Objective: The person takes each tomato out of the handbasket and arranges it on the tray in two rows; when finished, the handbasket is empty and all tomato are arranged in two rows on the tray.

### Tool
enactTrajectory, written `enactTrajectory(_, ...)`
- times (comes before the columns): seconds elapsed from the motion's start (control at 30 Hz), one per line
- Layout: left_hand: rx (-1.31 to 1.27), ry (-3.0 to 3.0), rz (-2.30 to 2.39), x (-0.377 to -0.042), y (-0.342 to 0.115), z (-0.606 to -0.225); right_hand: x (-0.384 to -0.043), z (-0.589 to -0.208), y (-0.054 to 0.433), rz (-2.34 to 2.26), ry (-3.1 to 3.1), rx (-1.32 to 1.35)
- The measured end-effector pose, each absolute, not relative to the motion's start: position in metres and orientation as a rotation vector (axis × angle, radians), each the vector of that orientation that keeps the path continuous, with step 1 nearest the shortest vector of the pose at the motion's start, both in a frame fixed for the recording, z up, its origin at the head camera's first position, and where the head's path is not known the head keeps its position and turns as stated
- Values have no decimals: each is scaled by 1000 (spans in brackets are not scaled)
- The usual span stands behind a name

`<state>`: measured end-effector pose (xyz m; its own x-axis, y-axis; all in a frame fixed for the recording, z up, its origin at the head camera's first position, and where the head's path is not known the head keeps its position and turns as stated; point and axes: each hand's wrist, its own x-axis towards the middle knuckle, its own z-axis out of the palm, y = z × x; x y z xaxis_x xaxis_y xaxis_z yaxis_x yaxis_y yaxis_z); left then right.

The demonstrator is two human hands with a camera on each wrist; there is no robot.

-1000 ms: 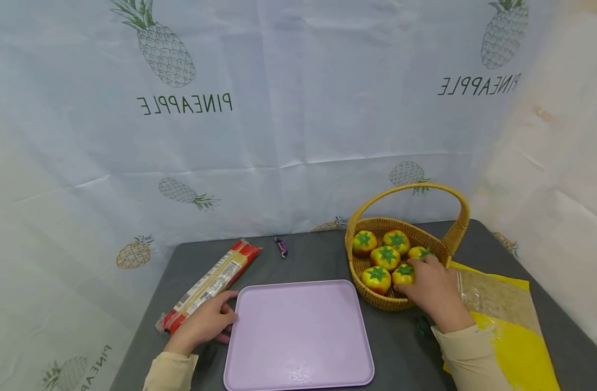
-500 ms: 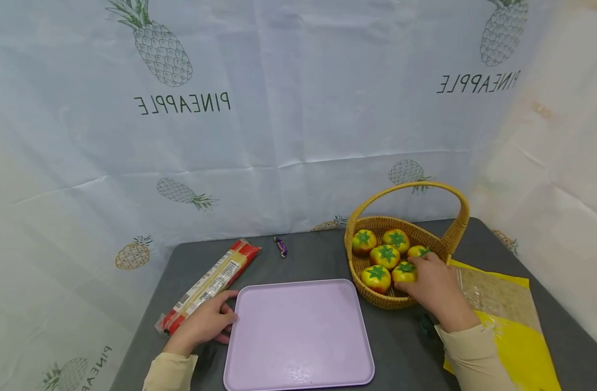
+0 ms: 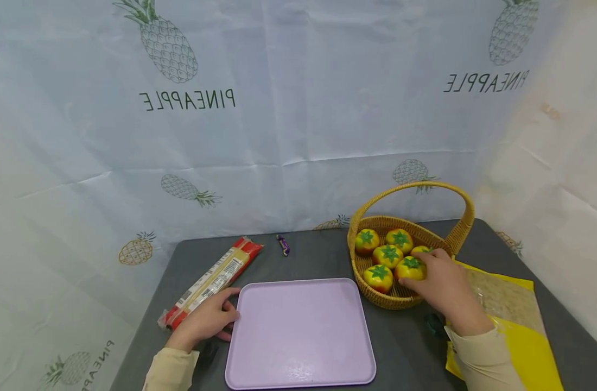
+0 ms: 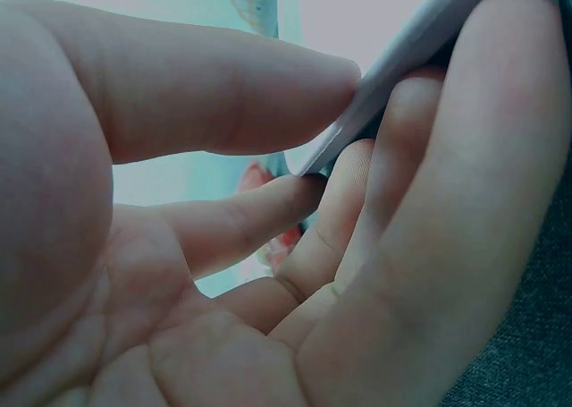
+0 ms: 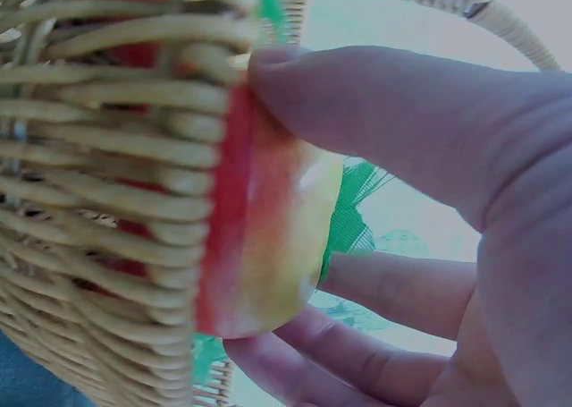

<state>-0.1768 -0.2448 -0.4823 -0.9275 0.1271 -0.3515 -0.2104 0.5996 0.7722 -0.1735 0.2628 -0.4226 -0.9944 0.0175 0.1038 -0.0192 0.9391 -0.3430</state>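
My right hand [image 3: 447,285] grips a yellow-red persimmon [image 3: 410,268] with a green leafy top, thumb on one side and fingers round the other. It is at the front right inside the wicker basket [image 3: 383,300]; in the right wrist view the persimmon [image 5: 277,237] shows above the woven rim. Several more persimmons [image 3: 378,278] lie around it. At the left, my left hand [image 3: 208,320] holds the left edge of a lilac tray [image 3: 300,334]. The left wrist view has the thumb against the tray's edge [image 4: 384,85] and the fingers curled underneath.
A red-ended pack of noodles [image 3: 213,282] lies slanted beyond my left hand. One purple-wrapped candy [image 3: 283,245] is near the table's back edge. A yellow bag [image 3: 528,336] with a clear window lies under my right forearm. The basket's tall handle [image 3: 411,185] arches over the fruit.
My right hand has closed further round the persimmon and raised it slightly from its spot among the others. The left hand stays at the tray, and the head view has shifted a little.
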Motion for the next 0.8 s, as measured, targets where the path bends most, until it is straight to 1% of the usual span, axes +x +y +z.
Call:
enactTrajectory(0.27, -100, 2480, 1246, -177, -243, -482, -166, -413, 253, 638, -2920, 100)
enactTrajectory(0.47, -114, 2476, 1258, -176, -246, -484, -164, -406, 233, 750, -2887, 176)
enactTrajectory(0.63, -57, 2464, 1285, -175, -247, -483, -159, -404, 213, 783, -2822, 272)
enactTrajectory(0.8, 14, 2460, 1297, -175, -248, -481, -155, -414, 187, 783, -2743, 395)
